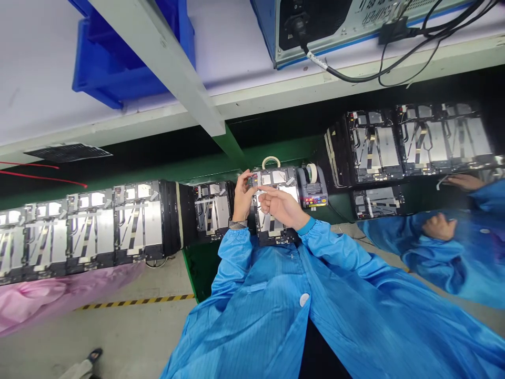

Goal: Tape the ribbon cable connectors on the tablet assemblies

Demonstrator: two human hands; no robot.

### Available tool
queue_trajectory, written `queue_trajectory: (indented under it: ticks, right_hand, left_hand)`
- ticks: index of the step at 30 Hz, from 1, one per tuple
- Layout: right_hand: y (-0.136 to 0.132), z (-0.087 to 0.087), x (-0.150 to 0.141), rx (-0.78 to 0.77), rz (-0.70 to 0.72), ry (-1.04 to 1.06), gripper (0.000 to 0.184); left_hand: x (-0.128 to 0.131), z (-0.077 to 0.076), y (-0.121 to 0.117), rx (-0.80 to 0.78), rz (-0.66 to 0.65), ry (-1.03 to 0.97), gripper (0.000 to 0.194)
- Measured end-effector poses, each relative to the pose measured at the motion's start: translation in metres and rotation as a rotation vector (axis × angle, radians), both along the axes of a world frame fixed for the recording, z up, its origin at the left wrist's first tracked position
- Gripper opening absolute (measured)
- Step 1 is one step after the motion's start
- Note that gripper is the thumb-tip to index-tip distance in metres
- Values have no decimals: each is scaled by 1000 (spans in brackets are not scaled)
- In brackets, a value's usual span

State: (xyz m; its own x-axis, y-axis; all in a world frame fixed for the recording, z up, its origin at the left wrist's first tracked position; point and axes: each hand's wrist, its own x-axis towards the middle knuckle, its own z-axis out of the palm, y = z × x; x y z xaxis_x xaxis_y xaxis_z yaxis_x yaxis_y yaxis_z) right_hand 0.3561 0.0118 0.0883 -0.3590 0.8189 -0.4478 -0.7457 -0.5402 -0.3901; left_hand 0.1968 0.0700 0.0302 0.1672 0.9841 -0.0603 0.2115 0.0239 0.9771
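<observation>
My left hand [242,197], with a dark band at the wrist, grips the upper left corner of a metal-backed electronic panel [276,178]. The panel carries white pads, dark strips and a small coloured part near that corner. My right hand [282,207] lies across the panel, its index finger stretched towards my left fingertips. The hands hide the panel's middle. Just beyond it stand a tape dispenser [311,188] with a white roll and a loose ring of tape [271,162].
Rows of similar panels [90,226] line the green bench on the left, and more [442,139] lie to the right. There, a co-worker's blue sleeve [437,252] and hand [465,181] reach in. Overhead are a blue bin [118,63] and a cabled equipment box [355,26].
</observation>
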Motion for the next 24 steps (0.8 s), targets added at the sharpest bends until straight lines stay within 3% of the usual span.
queue_trajectory:
  ticks: [8,15,18,21,24]
  right_hand:
    - [3,0,-2,-23,-20,-1,24]
    - [6,6,1,-89,-17,102,27]
    - [4,11,9,-151,47,137,28]
    - [-3,13,18,-20,247,-69,34]
    - [-4,13,27,313,293,-685,38]
  left_hand:
    - [-6,8,2,56,-68,142,18]
    - [-10,14,3,117,-105,212,23]
    - [-14,14,6,94,-136,245,24]
    - [-17,13,10,70,-171,238,23]
    - [-18,11,12,66,-187,232,23]
